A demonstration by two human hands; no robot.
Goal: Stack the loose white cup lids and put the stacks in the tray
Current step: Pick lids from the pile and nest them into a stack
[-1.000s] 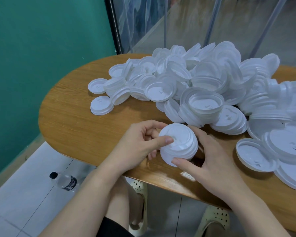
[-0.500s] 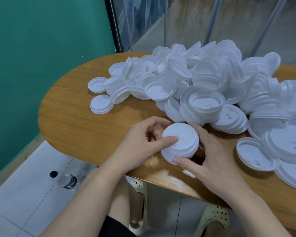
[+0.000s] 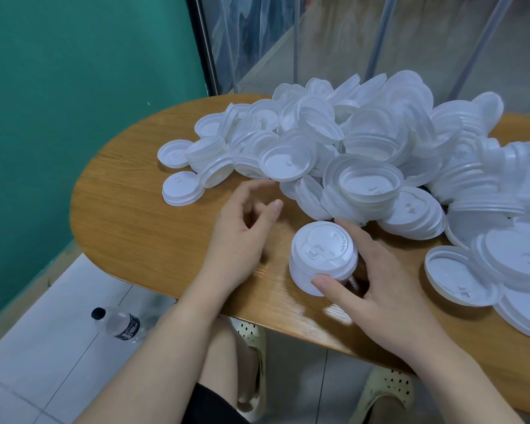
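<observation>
With the right hand (image 3: 377, 276) gripping the stack (image 3: 322, 258), the empty, loosely curled left hand (image 3: 242, 228) should take flat-lying lids (image 3: 288, 162) first.

The wooden tabletop (image 3: 141, 215) in front of me had a rounded end and a warm oak grain. Left of the tabletop rose a teal wall (image 3: 74, 87). Below the tabletop's rounded end, a small water bottle (image 3: 118, 324) with a black cap lay on its side on the pale tiled floor (image 3: 37, 356). Under the tabletop's near edge sat my cream perforated clogs (image 3: 251, 362). Beyond the tabletop hung clear plastic sheeting (image 3: 257, 41).
</observation>
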